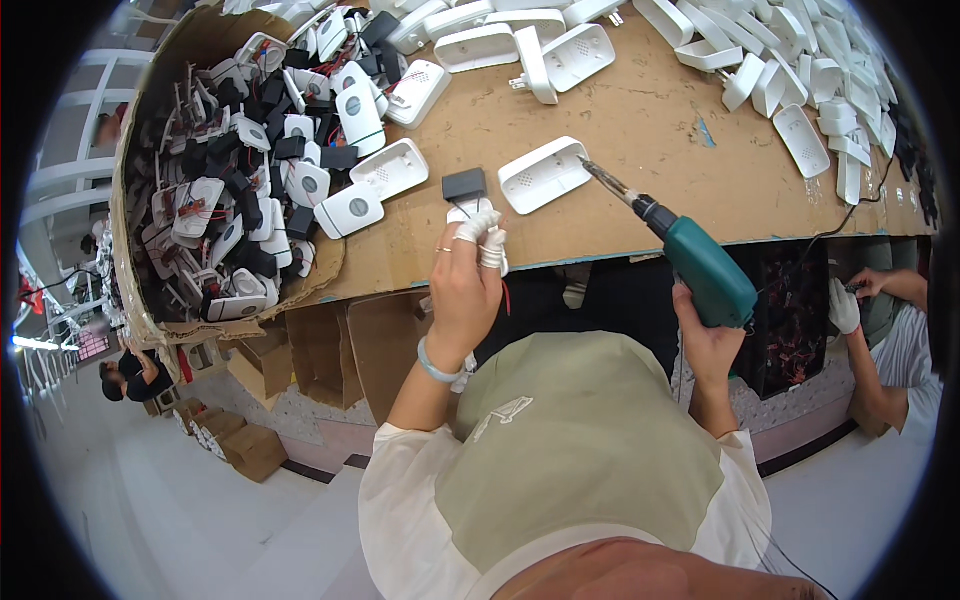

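Note:
My right hand (708, 338) grips a green electric screwdriver (708, 268) by its lower end. Its bit reaches to the right end of an open white plastic shell (545, 177) lying on the cardboard-covered table; whether it touches cannot be told. White wraps cover fingertips of my left hand (465, 285), which is closed at the table's near edge on a white plastic part (466, 211), mostly hidden by the fingers. A black block (464, 185) sits at that part's far end, with a thin wire between. A short red wire shows beside my fingers.
A cardboard box (330, 265) at left is heaped with white covers, black blocks and wires. White shells (480, 47) lie along the far side, with a large pile (800, 60) at far right. A black cable (870, 195) crosses the right edge. Another person's gloved hand (845, 305) is at right.

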Demonstrator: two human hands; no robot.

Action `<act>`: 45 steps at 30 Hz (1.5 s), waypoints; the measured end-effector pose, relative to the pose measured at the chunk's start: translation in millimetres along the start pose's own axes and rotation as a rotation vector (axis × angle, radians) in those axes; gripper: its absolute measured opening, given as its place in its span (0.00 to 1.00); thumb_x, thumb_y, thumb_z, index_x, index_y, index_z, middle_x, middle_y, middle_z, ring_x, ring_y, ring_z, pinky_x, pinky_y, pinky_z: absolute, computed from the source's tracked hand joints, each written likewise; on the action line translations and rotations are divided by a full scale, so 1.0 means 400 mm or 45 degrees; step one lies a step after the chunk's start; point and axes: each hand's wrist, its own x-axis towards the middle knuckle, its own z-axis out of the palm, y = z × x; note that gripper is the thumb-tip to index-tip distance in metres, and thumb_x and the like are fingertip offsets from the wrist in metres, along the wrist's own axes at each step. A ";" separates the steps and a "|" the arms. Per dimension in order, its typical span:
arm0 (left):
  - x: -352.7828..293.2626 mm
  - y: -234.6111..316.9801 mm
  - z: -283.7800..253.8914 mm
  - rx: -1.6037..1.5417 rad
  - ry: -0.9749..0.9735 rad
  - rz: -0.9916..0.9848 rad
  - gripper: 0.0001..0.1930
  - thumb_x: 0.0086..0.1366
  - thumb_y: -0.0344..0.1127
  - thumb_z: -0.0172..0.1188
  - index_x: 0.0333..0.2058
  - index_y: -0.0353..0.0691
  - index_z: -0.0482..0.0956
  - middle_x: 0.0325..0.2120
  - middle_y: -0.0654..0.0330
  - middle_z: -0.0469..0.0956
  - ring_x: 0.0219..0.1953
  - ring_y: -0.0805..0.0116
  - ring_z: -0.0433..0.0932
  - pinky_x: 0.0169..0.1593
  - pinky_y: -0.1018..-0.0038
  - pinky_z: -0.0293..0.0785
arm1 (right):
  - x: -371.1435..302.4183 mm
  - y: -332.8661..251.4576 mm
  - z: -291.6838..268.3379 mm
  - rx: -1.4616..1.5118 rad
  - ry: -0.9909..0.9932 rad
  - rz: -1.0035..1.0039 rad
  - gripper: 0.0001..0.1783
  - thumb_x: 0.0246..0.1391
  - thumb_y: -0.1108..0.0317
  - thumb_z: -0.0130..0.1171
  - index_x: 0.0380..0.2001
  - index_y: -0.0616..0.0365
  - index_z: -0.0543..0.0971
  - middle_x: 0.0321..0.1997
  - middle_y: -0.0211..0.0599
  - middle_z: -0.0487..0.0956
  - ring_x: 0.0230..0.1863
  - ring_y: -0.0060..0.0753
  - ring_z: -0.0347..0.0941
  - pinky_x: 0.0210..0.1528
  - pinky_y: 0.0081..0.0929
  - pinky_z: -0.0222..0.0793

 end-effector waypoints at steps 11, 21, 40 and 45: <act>0.091 0.110 0.124 0.415 -0.111 0.037 0.11 0.51 0.25 0.66 0.36 0.35 0.81 0.41 0.53 0.77 0.44 0.51 0.73 0.54 0.59 0.65 | 0.053 0.025 0.001 -0.112 -0.203 -0.148 0.14 0.48 0.82 0.68 0.40 0.66 0.80 0.36 0.41 0.83 0.35 0.26 0.79 0.41 0.23 0.74; 0.125 0.098 0.172 0.556 0.055 0.072 0.07 0.51 0.27 0.67 0.30 0.36 0.81 0.51 0.54 0.75 0.57 0.48 0.68 0.59 0.50 0.55 | 0.083 0.060 0.009 -0.250 -0.369 -0.299 0.24 0.48 0.82 0.68 0.50 0.67 0.75 0.41 0.47 0.84 0.38 0.34 0.82 0.43 0.26 0.76; 0.124 0.096 0.170 0.496 0.034 0.051 0.06 0.52 0.28 0.66 0.27 0.34 0.78 0.53 0.52 0.74 0.58 0.49 0.68 0.56 0.49 0.56 | 0.089 0.048 0.012 -0.225 -0.378 -0.276 0.18 0.49 0.82 0.65 0.46 0.65 0.78 0.40 0.46 0.83 0.37 0.42 0.82 0.43 0.28 0.75; 0.123 0.095 0.171 0.495 0.037 0.050 0.06 0.52 0.28 0.66 0.28 0.34 0.78 0.53 0.52 0.74 0.57 0.49 0.68 0.55 0.50 0.56 | 0.088 0.028 0.014 -0.247 -0.405 -0.212 0.19 0.47 0.82 0.65 0.45 0.64 0.78 0.39 0.45 0.83 0.38 0.42 0.81 0.43 0.28 0.74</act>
